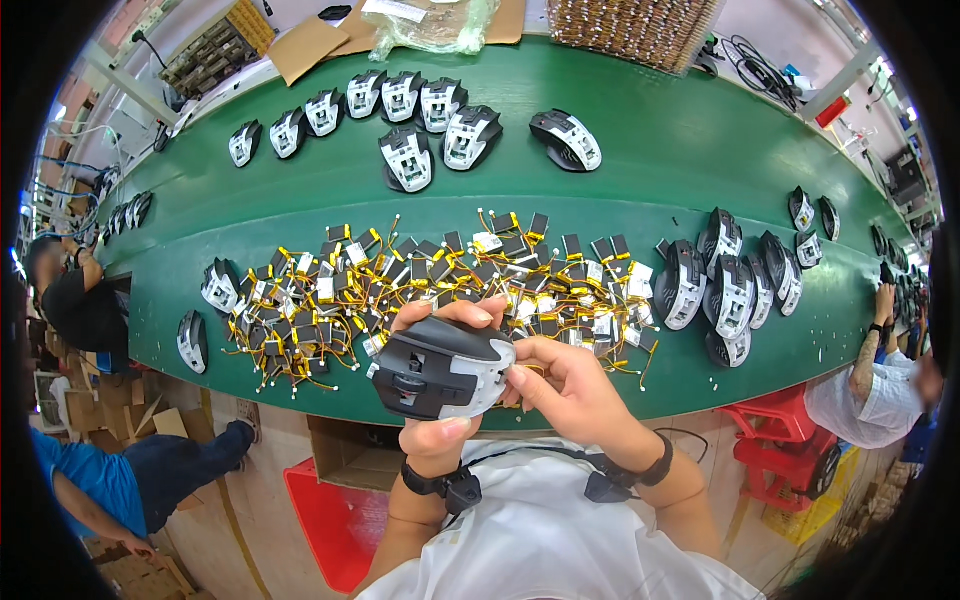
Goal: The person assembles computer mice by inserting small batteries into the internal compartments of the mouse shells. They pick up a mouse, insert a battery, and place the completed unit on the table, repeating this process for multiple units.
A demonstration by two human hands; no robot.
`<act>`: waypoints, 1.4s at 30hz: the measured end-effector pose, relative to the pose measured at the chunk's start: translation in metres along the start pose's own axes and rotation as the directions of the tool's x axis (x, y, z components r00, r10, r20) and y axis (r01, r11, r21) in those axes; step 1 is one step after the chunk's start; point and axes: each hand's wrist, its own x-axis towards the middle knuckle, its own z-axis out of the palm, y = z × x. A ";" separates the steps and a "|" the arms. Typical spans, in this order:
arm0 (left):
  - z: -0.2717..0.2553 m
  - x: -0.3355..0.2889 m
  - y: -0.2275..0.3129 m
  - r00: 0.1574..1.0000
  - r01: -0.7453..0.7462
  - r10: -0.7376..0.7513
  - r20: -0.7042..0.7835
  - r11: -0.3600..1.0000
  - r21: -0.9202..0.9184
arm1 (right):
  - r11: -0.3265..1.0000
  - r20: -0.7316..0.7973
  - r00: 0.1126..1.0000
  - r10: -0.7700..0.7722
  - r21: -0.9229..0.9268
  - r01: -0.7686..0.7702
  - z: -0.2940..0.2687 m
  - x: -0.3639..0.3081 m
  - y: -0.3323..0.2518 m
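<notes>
My left hand (436, 440) grips a black and white computer mouse (425, 365), thumb below and fingers over its far side, and holds it above the near edge of the bench. Openings in its shell show parts inside. My right hand (578, 392) is closed in a pinch at the right end of the mouse's white shell; anything between its thumb and forefinger is hidden. Right behind the mouse spreads a pile of small flat battery packs (300, 310), black and silver, with yellow tape, thin wires and white plugs.
More mice stand on the green bench (310, 190): a row at the back (363, 95), a cluster on the right (680, 285) and two at left (192, 342). Beneath are a red bin (325, 535) and a cardboard box (350, 460). Other people (75, 310) are on both sides.
</notes>
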 end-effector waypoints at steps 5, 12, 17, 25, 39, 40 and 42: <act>0.008 -0.002 0.005 0.998 -0.010 -0.008 0.068 0.967 0.255 | 0.997 -0.022 1.000 -0.006 -0.072 0.005 0.001 0.004 0.002; 0.008 0.007 0.005 0.994 0.048 -0.048 -0.094 0.999 -0.005 | 0.976 0.093 0.987 0.130 0.163 -0.144 -0.008 0.006 0.005; -0.002 0.016 0.009 0.972 0.103 -0.122 -0.199 0.989 -0.102 | 0.955 -0.135 0.973 -0.185 0.208 0.210 -0.025 -0.007 0.005; 0.008 0.012 0.004 0.951 0.179 -0.222 -0.216 0.963 -0.201 | 0.736 -0.159 0.963 -0.215 0.622 0.267 -0.006 0.002 -0.004; 0.012 0.018 0.002 0.943 0.137 -0.169 -0.288 0.982 -0.129 | 0.872 -0.360 0.798 -0.483 -0.114 0.476 0.009 -0.003 0.016; 0.013 0.018 0.003 0.943 0.136 -0.165 -0.288 0.984 -0.119 | 0.853 -0.392 0.759 -0.520 -0.200 0.481 0.010 -0.004 0.015; 0.016 0.017 0.002 0.945 0.145 -0.168 -0.280 0.984 -0.100 | 0.686 -0.281 0.659 -0.698 -0.525 0.503 0.003 0.002 0.013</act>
